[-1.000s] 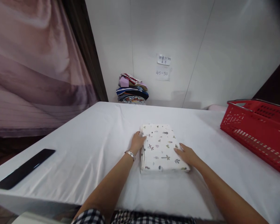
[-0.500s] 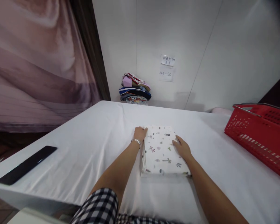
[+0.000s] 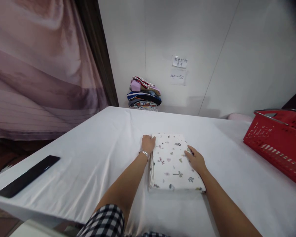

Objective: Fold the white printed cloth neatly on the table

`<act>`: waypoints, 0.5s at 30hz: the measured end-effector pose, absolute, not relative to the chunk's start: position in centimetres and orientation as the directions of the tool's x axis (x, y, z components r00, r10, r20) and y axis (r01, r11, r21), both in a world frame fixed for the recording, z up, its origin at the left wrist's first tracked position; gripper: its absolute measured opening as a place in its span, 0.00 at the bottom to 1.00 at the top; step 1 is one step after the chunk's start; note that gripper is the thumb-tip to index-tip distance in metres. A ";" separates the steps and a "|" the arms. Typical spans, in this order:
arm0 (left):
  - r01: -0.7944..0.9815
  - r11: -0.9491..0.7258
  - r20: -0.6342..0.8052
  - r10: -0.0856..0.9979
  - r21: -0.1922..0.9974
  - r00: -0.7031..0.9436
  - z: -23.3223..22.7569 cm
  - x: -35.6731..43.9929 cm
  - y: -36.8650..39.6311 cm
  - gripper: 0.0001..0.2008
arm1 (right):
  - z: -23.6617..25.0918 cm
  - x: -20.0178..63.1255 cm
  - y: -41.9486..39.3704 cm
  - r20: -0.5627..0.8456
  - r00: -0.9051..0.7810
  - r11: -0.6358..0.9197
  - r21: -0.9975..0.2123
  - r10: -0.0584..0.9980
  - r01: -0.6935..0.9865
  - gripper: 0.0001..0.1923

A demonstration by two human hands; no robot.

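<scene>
White folded cloth (image 3: 172, 163) lies mid-table; the left hand (image 3: 148, 144) presses its left edge, the right hand (image 3: 196, 160) rests flat on its right, neither clenched. Uneven pushing could splay the layers.

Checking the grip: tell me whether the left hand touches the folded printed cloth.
Touching. The head view shows the left hand pressed against the folded printed cloth at its far left edge.

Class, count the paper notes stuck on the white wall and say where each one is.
2. The upper note has handwriting; the lower note sits just beneath it and reads 45-50. Both are right of and above the cloth pile. None seem hidden.
</scene>
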State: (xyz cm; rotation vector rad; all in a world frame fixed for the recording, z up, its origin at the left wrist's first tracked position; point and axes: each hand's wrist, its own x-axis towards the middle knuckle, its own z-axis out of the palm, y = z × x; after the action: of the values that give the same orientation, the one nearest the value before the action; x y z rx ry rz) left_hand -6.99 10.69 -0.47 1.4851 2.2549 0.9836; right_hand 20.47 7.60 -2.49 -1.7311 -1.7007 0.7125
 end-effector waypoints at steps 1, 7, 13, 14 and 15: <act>0.708 0.240 0.149 0.886 0.665 -0.440 -0.5 -7.0 10.6 0.12 | -2.5 20.5 7.6 0.034 0.033 0.003 -0.739 0.999 0.674 0.30; 0.724 0.214 0.186 0.884 0.656 -0.430 -0.3 -6.7 10.5 0.08 | -2.6 20.6 7.7 0.037 0.033 0.006 -0.745 0.999 0.667 0.30; 0.707 0.267 0.130 0.882 0.655 -0.453 0.0 -6.8 10.8 0.15 | -2.6 20.6 7.6 0.043 0.042 0.006 -0.770 0.998 0.638 0.30; 0.704 0.276 0.120 0.882 0.654 -0.457 0.0 -6.8 10.9 0.17 | -2.6 20.6 7.6 0.048 0.043 0.010 -0.772 0.998 0.636 0.30; 0.703 0.283 0.110 0.883 0.653 -0.457 0.1 -6.8 11.0 0.18 | -2.6 20.6 7.6 0.054 0.044 0.014 -0.773 0.998 0.635 0.30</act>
State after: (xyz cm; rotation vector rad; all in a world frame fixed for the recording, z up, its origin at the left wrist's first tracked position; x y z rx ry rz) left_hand -6.84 10.99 0.07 1.4538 2.2817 0.9423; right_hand 20.58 7.59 -2.60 -1.6889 -1.6589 0.7291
